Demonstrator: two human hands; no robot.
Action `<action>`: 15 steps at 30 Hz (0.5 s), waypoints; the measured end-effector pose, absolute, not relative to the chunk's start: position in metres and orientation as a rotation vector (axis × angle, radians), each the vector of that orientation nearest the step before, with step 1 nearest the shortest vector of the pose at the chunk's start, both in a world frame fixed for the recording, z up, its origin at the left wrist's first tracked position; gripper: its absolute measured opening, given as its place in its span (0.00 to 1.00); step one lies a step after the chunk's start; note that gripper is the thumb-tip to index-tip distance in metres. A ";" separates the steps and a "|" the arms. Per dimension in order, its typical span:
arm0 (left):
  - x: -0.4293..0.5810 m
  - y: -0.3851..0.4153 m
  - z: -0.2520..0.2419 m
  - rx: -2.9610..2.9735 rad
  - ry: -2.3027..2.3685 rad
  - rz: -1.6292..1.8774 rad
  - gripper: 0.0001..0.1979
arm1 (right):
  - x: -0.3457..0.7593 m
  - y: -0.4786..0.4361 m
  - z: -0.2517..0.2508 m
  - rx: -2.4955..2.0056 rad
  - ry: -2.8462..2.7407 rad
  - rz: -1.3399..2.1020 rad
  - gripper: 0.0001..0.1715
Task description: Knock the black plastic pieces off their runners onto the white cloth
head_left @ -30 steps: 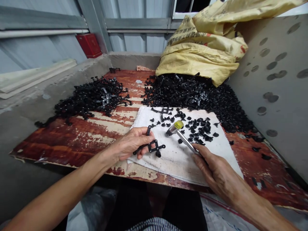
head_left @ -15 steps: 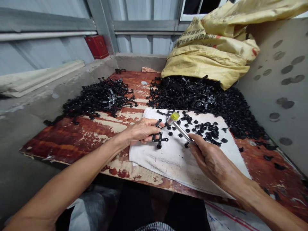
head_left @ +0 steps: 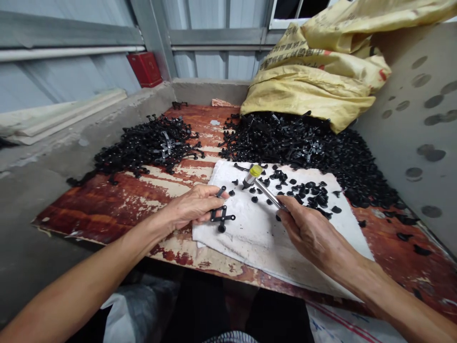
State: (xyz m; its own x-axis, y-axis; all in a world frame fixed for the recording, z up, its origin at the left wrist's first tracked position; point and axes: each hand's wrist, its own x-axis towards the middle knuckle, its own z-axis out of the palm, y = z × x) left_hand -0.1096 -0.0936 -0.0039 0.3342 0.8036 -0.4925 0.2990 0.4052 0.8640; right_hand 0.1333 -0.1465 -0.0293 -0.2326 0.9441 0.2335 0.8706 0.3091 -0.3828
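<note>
My left hand (head_left: pixel 196 206) is closed around a black linkage piece (head_left: pixel 222 216) with crossed, jointed arms and round ends, held over the left side of a white cloth (head_left: pixel 246 243). My right hand (head_left: pixel 303 224) grips the handle of a small mallet (head_left: pixel 266 189). Its metal head has a yellow face turned up and a dark face turned down, close to the cloth's far part. Around the mallet head lie several small black round-headed pegs (head_left: pixel 314 193). The tips of my left fingers are partly hidden behind the linkage piece.
A heap of black linkage pieces (head_left: pixel 146 143) lies on the worn red board (head_left: pixel 117 205) to the left. At the back right, a yellow sack (head_left: pixel 310 90) spills a larger black heap (head_left: pixel 285 140). A concrete ledge (head_left: pixel 71 128) and a spotted panel (head_left: pixel 421 133) flank the board.
My left hand has drawn back left and slightly nearer, carrying the linkage piece away from the mallet head. The mallet has shifted only a little.
</note>
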 end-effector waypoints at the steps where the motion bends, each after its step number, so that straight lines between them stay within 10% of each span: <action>1: -0.110 -0.094 -0.003 1.150 1.229 0.472 0.09 | 0.133 -0.146 -0.029 -1.612 -2.163 0.240 0.10; 15: -0.097 -0.115 -0.014 0.801 0.938 0.599 0.14 | 0.099 -0.173 -0.023 -1.423 -1.589 1.311 0.15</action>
State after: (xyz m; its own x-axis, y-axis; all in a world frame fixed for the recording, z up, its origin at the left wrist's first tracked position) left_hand -0.0975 -0.1153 -0.0141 0.4719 0.7486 -0.4657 -0.1081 0.5734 0.8121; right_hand 0.0992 -0.1728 -0.0230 -0.2209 0.9623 -0.1588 0.3386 -0.0770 -0.9378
